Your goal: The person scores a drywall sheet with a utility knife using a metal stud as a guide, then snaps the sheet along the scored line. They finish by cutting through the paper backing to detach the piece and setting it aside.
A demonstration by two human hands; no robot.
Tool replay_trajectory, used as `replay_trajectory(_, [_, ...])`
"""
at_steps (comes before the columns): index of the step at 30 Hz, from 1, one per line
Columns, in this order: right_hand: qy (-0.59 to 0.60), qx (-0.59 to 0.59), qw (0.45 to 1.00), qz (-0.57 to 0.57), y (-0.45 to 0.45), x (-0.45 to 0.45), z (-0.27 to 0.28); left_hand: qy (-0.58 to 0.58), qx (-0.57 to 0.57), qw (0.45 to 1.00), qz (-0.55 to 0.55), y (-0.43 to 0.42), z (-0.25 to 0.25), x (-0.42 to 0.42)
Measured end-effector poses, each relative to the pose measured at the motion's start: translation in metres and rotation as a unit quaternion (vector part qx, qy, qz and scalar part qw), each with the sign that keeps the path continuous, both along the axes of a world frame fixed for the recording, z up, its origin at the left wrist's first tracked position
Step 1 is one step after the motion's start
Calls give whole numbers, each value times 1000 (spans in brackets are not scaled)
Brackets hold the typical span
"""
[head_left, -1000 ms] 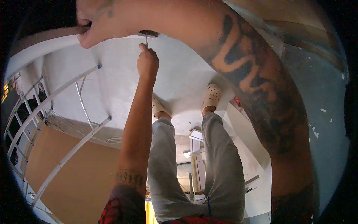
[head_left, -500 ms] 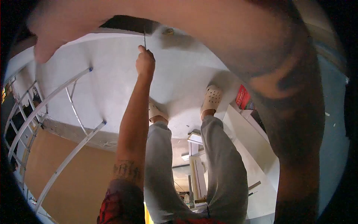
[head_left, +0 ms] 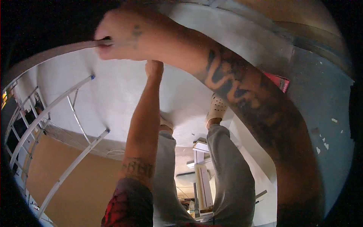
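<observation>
My right hand (head_left: 123, 36) is closed in a fist, close to the camera. A long, thin grey strip (head_left: 62, 49) runs from the left into its grip; what kind of strip it is, I cannot make out. Lower down and farther from the camera is my left hand (head_left: 154, 69), its visible part curled closed. My right forearm covers its fingertips and anything they hold. The left forearm, with a red and dark sleeve (head_left: 124, 202), reaches up from below.
A metal ladder (head_left: 64, 92) with blue-tipped feet lies across the left side. Below my legs are several pale strips or boards (head_left: 202, 185). A red packet (head_left: 280, 82) lies beyond my right forearm. White scraps (head_left: 326, 145) dot the bluish surface at right.
My right hand has swung down and right, and is now closed on the strip. My left hand, which held a thin metal tool, has shifted right and slightly down behind the right forearm.
</observation>
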State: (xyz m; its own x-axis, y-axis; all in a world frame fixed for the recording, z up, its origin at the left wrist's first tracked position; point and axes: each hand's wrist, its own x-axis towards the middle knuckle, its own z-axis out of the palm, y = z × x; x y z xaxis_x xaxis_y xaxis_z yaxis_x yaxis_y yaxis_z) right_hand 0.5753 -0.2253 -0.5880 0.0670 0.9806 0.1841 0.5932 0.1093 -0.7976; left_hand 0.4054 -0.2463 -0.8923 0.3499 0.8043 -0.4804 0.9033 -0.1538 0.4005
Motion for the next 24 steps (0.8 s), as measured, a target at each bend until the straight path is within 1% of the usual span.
replay_trajectory(1, [-24, -24, 999, 5, 4, -5, -21, 27, -18, 999, -42, 3, -1, -5])
replay_trajectory(3, [-4, -10, 1000, 9, 2, -3, -38, 79, -58, 987, -129, 5, -6, -9])
replay_trajectory(4, [12, -2, 1000, 15, -1, -2, -46, 81, -59, 986, -129, 4, -10, -9])
replay_trajectory(5, [15, -3, 1000, 16, -2, -2, -64, 70, -47, 992, -95, 4, -7, -6])
replay_trajectory(6, [20, -4, 1000, -2, -4, -3, -81, 58, -34, 996, -61, 4, -17, -7])
replay_trajectory(7, [28, -5, 999, -22, -6, -5, -98, 75, -66, 991, -88, 11, -26, -6])
replay_trajectory(8, [33, -4, 999, -23, -8, -5, -98, 80, -65, 991, -88, 9, -24, -9])
replay_trajectory(10, [80, -115, 990, -1, -11, -4, -92, 66, -8, 990, -125, 1, -14, -7])
replay_trajectory(11, [80, -115, 990, -1, -11, -5, -94, 66, -33, 994, -77, -1, -17, -9])
replay_trajectory(12, [71, -98, 993, -6, -13, -7, -95, 69, -35, 994, -77, -3, -21, -11])
replay_trajectory(14, [59, -80, 995, -15, -17, -5, -106, 92, -88, 991, -44, 0, -32, -11])
replay_trajectory(15, [46, -52, 995, -66, -22, -8, -122, 93, -89, 991, -48, -2, -44, -20])
replay_trajectory(16, [32, -24, 992, -116, -31, -13, -137, 26, -46, 995, -89, -8, -54, -29])
replay_trajectory(17, [41, -80, 982, -168, -46, -16, -145, -43, -2, 991, -129, -11, -56, -31])
replay_trajectory(18, [50, -133, 965, -221, -62, -18, -155, -108, -127, 986, 12, -19, -13, -17])
replay_trajectory(19, [79, -245, 933, -251, -74, -25, -160, -170, -244, 943, 151, -32, 38, -5])
replay_trajectory(20, [108, -352, 887, -277, -85, -33, -164, -333, -285, 879, 187, -47, 43, -14])
replay_trajectory(21, [165, -398, 860, -273, -96, -46, -168, -331, -319, 862, 215, -56, 101, -1])
replay_trajectory(22, [224, -442, 826, -267, -108, -59, -169, -363, -365, 814, 269, -65, 124, -7])
replay_trajectory(23, [269, -438, 812, -277, -116, -70, -159, -335, -447, 788, 258, -64, 140, -18])
replay_trajectory(24, [311, -431, 797, -286, -123, -79, -150, -332, -449, 790, 251, -65, 149, -21])
